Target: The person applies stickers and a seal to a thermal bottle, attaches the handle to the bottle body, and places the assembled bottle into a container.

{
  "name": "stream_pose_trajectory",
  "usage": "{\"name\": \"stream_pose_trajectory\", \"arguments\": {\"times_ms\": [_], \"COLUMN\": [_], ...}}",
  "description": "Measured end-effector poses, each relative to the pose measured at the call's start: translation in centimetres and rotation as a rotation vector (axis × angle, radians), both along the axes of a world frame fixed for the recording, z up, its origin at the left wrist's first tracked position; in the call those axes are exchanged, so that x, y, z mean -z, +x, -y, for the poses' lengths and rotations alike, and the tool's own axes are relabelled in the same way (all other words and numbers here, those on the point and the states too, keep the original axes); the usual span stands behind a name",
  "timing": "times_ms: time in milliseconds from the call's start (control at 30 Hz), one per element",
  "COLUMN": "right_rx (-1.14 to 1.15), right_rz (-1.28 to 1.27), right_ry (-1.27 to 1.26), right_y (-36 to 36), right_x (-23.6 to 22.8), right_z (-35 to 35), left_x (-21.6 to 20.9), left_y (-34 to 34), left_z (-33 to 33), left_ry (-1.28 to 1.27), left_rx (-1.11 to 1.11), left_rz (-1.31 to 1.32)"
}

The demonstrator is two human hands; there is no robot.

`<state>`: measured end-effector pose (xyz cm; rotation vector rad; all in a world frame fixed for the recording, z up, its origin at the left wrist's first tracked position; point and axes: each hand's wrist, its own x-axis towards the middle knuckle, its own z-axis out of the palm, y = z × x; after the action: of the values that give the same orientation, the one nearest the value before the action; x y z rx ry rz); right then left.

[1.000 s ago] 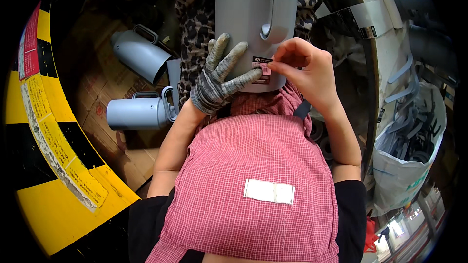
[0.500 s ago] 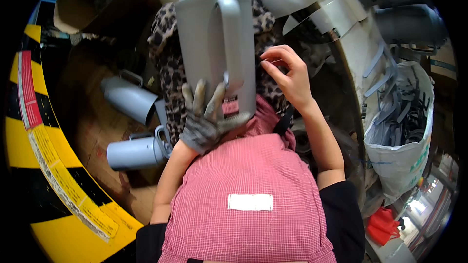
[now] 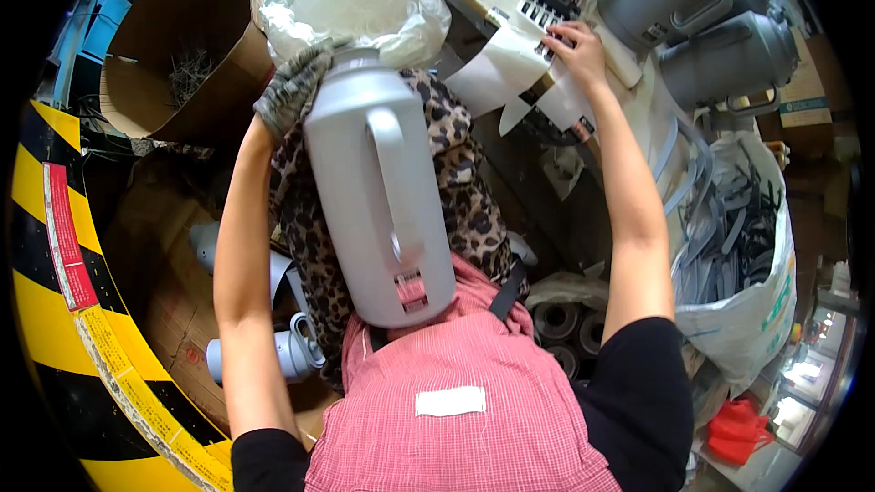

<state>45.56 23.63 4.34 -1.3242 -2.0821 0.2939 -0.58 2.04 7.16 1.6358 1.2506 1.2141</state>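
Observation:
A grey vacuum jug [image 3: 351, 210] with a long side handle [image 3: 387, 178] lies across my lap, its base toward my red checked apron. A small red and dark sticker [image 3: 410, 290] is on its body near the base. My left hand [image 3: 296, 89], in a grey patterned glove, curls over the jug's top end beside the neck and holds it. At the bench on the right, my bare right hand [image 3: 579, 55] pinches the edge of a white sheet of dark stickers [image 3: 542, 23]. Its fingertips partly hide what they grip.
A cardboard box [image 3: 182, 46] with thin metal pieces and a clear plastic bag [image 3: 355, 5] stand ahead. More grey jugs [image 3: 725, 59] are on the bench at right, above a white sack of grey plastic strips [image 3: 747, 228]. A yellow-black striped edge [image 3: 55, 264] curves along the left.
My left hand has gone from the jug's lower body to its top end. My right hand has reached forward and right to the sticker sheet. The jug has tilted, and the view has shifted.

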Motion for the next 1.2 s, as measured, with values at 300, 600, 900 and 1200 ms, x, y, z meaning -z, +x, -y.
{"name": "stream_pose_trajectory", "arguments": {"times_ms": [300, 600, 900, 1200], "right_rx": [0.151, 0.017, -0.473, -0.394], "right_rz": [0.002, -0.203, -0.839, -0.782], "right_ry": [-0.018, 0.288, -0.655, -0.765], "right_y": [-2.2, -6.7, -13.8, -18.9], "right_x": [-1.6, -5.9, -10.7, -7.9], "right_z": [1.9, 13.7, 28.5, 26.8], "left_x": [-13.6, -10.9, -4.3, -5.8], "left_y": [2.1, 2.9, 6.4, 9.1], "left_z": [5.9, 2.4, 10.5, 15.1], "left_ry": [-0.077, -0.503, 0.307, -0.079], "left_rx": [0.143, -0.252, -0.604, -0.478], "left_rz": [-0.059, -1.335, 0.064, -0.188]}}
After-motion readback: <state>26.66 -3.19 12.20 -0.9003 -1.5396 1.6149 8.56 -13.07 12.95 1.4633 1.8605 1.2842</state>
